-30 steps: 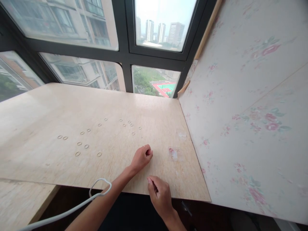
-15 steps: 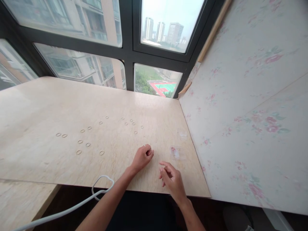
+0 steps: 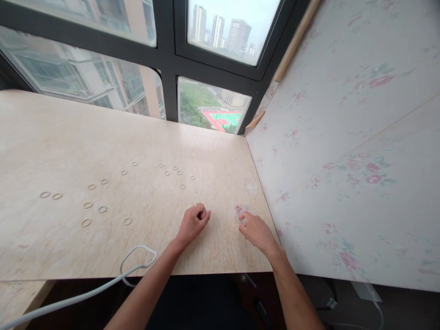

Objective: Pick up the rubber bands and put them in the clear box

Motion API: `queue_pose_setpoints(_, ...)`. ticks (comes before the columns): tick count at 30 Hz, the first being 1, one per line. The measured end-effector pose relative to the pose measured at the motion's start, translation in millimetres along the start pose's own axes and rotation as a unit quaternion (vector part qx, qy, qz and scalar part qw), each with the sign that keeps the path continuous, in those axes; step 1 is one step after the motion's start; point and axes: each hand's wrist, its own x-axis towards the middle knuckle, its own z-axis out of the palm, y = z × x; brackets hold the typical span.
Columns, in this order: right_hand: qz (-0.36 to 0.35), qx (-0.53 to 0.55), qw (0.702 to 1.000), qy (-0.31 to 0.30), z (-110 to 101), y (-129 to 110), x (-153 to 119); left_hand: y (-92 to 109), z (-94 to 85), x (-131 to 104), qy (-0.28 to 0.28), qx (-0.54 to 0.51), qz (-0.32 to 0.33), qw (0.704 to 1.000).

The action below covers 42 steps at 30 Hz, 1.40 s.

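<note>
Worked at a pale, veined tabletop [image 3: 213, 247], with a flower-patterned wall [image 3: 343, 183] to the right and a dark-framed window [image 3: 168, 68] beyond. Saw a white cable [image 3: 79, 295] looping beside the left forearm [image 3: 154, 275]. Held the right hand [image 3: 257, 231] over the near part of a small clear case [image 3: 236, 213], thumb and forefinger narrowly apart; had the left hand [image 3: 193, 222] curled into a loose fist, between case and rings. Found a clear piece [image 3: 251, 187] just beyond the case, near the wall, and thin rings [image 3: 128, 224] scattered farther left.

Seemed best to use fingertips alone, press lightly and leave the case flat.

Could not confirm contact between right hand and case, nor anything held in either hand. Lost part of the case under the fingers; could not identify the reddish bits [image 3: 239, 209] inside.
</note>
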Motion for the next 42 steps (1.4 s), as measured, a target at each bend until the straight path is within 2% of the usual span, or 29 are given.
queue_pose_setpoints(5, -0.010, -0.032, 0.999, -0.004, 0.0, 3.5, 4.2, 0.1, 0.0, 0.1, 0.000, 0.005, 0.000, 1.000)
queue_pose_setpoints(19, -0.010, -0.023, 1.000, -0.016, -3.7, -1.0, 5.2, 2.4, -0.6, 0.0, 0.001, 0.010, -0.010, 1.000)
queue_pose_setpoints(24, -0.007, 0.084, 0.996, -0.032, -0.4, 5.6, 4.1, 2.5, -0.7, -0.1, 0.003, 0.009, -0.008, 1.000)
queue_pose_setpoints(29, -0.003, 0.212, 0.975, -0.064, 4.1, 14.7, 3.3, 2.0, -0.7, -0.3, 0.005, 0.010, -0.009, 1.000)
queue_pose_setpoints(37, -0.030, 0.248, 0.965, -0.075, 1.1, 18.1, 2.0, -1.6, 1.4, 0.3, 0.016, 0.006, 0.009, 1.000)
queue_pose_setpoints(42, -0.034, 0.321, 0.945, -0.041, 4.0, 26.8, -4.3, -2.6, 1.8, -0.1, 0.020, 0.005, 0.010, 1.000)
